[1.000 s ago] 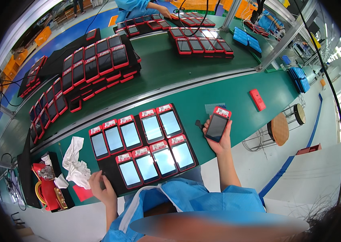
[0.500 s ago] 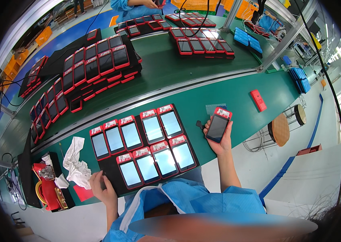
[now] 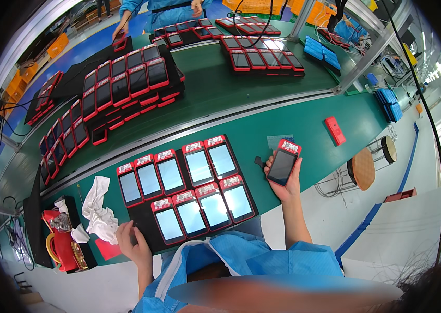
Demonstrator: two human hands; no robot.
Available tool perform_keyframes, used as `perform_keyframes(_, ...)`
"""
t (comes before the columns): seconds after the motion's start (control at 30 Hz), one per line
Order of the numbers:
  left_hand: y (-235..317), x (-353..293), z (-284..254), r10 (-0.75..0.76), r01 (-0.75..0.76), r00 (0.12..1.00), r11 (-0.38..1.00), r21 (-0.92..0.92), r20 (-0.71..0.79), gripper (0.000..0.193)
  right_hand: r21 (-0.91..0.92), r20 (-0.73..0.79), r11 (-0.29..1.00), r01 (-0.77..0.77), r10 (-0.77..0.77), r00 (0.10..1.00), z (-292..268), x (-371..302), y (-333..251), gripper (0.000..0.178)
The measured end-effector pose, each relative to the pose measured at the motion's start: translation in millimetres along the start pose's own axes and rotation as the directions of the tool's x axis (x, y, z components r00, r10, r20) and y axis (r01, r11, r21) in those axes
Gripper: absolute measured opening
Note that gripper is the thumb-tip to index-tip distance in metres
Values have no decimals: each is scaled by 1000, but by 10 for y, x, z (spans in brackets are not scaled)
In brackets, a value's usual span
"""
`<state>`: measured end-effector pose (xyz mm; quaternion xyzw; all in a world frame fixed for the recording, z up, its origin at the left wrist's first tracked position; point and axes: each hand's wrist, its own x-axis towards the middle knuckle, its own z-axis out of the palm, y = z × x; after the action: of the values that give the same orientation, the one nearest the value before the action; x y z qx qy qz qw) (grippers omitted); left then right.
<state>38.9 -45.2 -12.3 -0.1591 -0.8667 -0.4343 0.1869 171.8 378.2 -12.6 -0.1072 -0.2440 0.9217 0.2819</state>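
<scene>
My right hand [image 3: 289,189] is closed around a red handheld terminal [image 3: 283,161], its dark screen facing up. In front of me lies a black tray [image 3: 142,221] with two rows of red handheld terminals [image 3: 148,180] whose screens glow white. Next to the tray's near left corner is my left hand [image 3: 134,243], fingers loosely bent and apart from the thumb, holding nothing I can see. I cannot tell whether it touches the tray. Left of it, a crumpled white cloth [image 3: 99,214] and a red sheet [image 3: 107,249] lie on the green table [image 3: 251,125].
Beyond a metal rail [image 3: 220,116], stacked trays of dark-screened terminals [image 3: 121,86] stand on the green surface. A lone red device [image 3: 335,130] lies at right. At left is a dark box [image 3: 82,250] with red items. Across the table, a person in blue reaches toward a terminal [image 3: 120,41].
The person across the table has shifted left, one hand now at a terminal on the far left. My hands and the held terminal are practically still.
</scene>
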Motion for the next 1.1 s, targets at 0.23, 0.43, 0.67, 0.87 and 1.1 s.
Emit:
perform_keyframes(0.23,11,3,7,12,-12,1000,1000,-1,-20,20,3,-1,1000,2,-2,1000,-11,-6,-9,74)
perform_keyframes(0.43,6,0,14,20,-20,999,1000,1,-29,20,-10,24,1000,2,-2,1000,-13,-5,-9,74)
perform_keyframes(0.67,14,2,12,16,-16,999,1000,-2,-32,21,-12,29,1000,-1,1,1000,-21,2,-10,74)
perform_keyframes(0.87,5,5,17,24,-25,999,1000,-8,-40,20,-10,25,1000,-1,2,1000,-10,1,-4,74)
perform_keyframes(1.1,10,-1,13,13,-13,999,1000,-9,-39,20,-1,9,1000,-4,4,1000,-16,-4,-2,73)
